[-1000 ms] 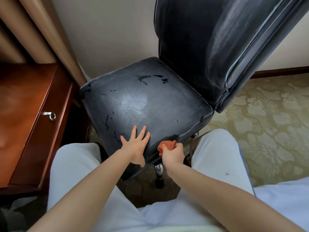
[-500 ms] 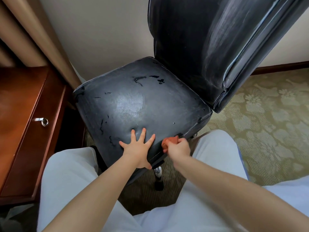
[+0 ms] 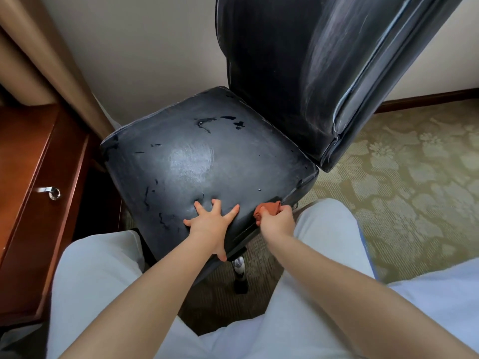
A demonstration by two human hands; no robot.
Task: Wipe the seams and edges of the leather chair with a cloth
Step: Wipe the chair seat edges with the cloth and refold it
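Knees in pale trousers frame the near view, and both forearms reach forward from between them to the leather chair, which serves as the landmark throughout. At the chair's front edge the left hand lies flat with fingers spread and straight, holding nothing, its palm pressing on the seat and its thumb hanging over the front seam; it looks to be steadying the seat. Just beside it, toward the chair's front right corner, the right hand has its grip curled tight round a bunched orange cloth, which is pressed against the seam where the seat top meets the side panel.

Judging by this, the step in hand is wiping the front seam, with the corner nearly reached. The next move probably calls for carrying the cloth round that corner and along the right side seam, keeping pressure in the groove while the flat hand braces the seat.

Farther back on the seat the leather shows cracks and a dull sheen. Behind it rises the backrest, its piped edges apparently not yet reached by the cloth
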